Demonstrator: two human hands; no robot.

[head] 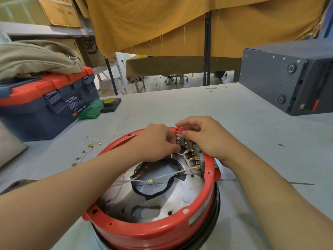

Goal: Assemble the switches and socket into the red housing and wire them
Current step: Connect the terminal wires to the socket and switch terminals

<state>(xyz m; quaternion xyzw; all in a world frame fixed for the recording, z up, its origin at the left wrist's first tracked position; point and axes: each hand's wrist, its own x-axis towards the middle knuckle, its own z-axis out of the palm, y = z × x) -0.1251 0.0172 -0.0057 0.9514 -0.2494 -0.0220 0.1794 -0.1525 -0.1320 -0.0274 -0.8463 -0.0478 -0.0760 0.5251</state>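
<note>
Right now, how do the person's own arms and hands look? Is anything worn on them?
Both arms are bare as far as the picture shows them: no sleeve is visible on either forearm. The left hand and the right hand wear no gloves. I see no watch, bracelet or ring on the parts that show. There are no markings, and no cables are attached to the arms.

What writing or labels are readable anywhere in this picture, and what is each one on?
"WING BOX": label on the blue and red toolbox.
"SF": printed on the cardboard box on the shelf.
Smaller lines on the toolbox label: too blurred to read.
Pale sticker on the red housing: unreadable.
Upper cardboard box print: unreadable.
</note>
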